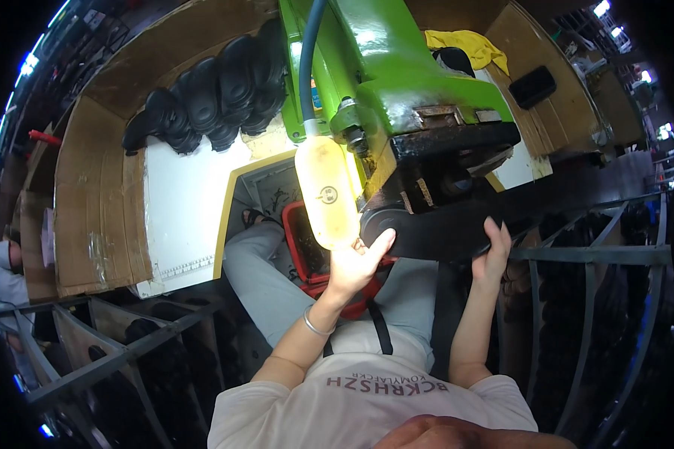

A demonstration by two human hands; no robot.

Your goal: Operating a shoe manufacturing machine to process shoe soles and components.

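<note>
A long black shoe sole (445, 233) with a rounded heel end lies under the dark head of a green machine (404, 67). My left hand (357, 263) is closed on its rounded end, thumb on top and the other fingers partly hidden. At the opposite end, my right hand (493, 251) holds the near edge, with its fingers upright against it. The machine head hides the sole's far edge. Just above my left hand hangs a glowing yellow lamp (326, 191) on a grey-blue cord.
Black soles (217, 93) are heaped on the white table (180, 202), before a cardboard screen (101, 194). A red bin (301, 258) stands between my legs. At right are a yellow cloth (468, 49) and a black phone (532, 87). Metal racks (591, 254) flank me; another person sits far left.
</note>
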